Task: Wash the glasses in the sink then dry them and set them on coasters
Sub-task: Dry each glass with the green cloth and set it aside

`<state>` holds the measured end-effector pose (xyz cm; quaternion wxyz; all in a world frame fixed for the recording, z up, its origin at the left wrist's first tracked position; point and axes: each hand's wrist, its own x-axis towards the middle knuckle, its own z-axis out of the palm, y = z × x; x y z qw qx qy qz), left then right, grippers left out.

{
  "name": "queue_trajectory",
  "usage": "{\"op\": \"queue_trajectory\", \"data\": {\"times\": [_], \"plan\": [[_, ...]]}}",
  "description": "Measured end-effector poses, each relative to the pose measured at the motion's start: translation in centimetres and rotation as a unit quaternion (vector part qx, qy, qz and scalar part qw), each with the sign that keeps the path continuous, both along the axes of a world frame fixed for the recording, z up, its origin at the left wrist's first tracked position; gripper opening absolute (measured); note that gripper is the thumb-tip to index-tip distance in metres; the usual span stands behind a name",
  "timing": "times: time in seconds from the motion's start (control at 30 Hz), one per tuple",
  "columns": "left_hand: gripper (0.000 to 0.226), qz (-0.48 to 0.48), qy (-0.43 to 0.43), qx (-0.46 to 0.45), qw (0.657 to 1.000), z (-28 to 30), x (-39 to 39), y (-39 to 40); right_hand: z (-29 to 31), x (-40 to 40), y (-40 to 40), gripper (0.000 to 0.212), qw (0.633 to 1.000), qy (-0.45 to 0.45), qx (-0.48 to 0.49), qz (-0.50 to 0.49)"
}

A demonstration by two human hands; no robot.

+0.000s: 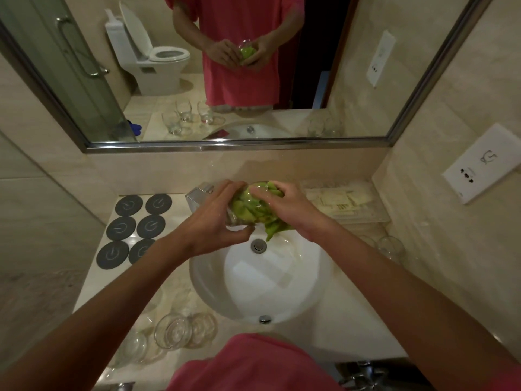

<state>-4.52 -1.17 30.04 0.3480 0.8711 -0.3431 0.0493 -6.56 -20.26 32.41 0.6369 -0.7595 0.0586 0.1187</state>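
Above the far rim of the white sink [318, 280], my left hand [217, 218] grips a clear glass [235, 218] lying on its side. A green cloth [253, 210] is stuffed into the glass. My right hand [284, 204] pinches the cloth at the glass's mouth, and a tail of cloth hangs down toward the drain [258, 246]. Several dark round coasters [135, 228] lie in two columns on the counter at the left, all bare. Several clear glasses [180, 330] stand on the counter at the near left. More glasses [390, 246] stand to the right of the sink.
A chrome faucet [197, 197] sits behind my left hand. A clear tray [363, 218] of white sachets stands at the back right. A framed mirror [225, 148] covers the wall above, and a white socket plate [485, 162] is on the right wall.
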Motion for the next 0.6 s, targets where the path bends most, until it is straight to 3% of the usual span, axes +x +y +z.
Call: {"op": "queue_trajectory", "data": {"times": [0.07, 0.13, 0.23, 0.3, 0.37, 0.47, 0.6], "plan": [[0.075, -0.023, 0.025, -0.003, 0.999, 0.6, -0.1, 0.1, -0.3, 0.2, -0.2, 0.02, 0.998, -0.053, -0.034, -0.02], [0.074, -0.037, 0.115, -0.042, 0.992, 1.4, -0.2, 0.3, -0.3, 0.3, -0.7, 0.017, 0.989, -0.119, -0.083, 0.009], [0.098, -0.078, 0.256, -0.053, 0.962, 2.6, 0.0, 0.3, 0.3, 0.4, -0.9, 0.007, 0.973, -0.17, -0.129, 0.083], [0.11, -0.089, 0.272, -0.041, 0.957, 2.7, 0.2, 0.2, 0.7, 0.5, -1.0, 0.01, 0.963, -0.195, -0.157, 0.105], [0.108, -0.072, 0.212, -0.036, 0.974, 2.3, 0.2, -0.2, 0.9, 0.6, -1.0, 0.02, 0.96, -0.197, -0.174, 0.091], [0.101, -0.02, 0.087, -0.008, 0.996, 1.4, -0.1, -0.8, 1.0, 0.9, -1.0, 0.028, 0.972, -0.133, -0.183, 0.057], [0.073, 0.018, -0.135, 0.047, 0.99, 0.5, 0.1, -1.0, 0.7, 0.8, -0.4, 0.023, 0.986, -0.053, -0.148, 0.056]]}}
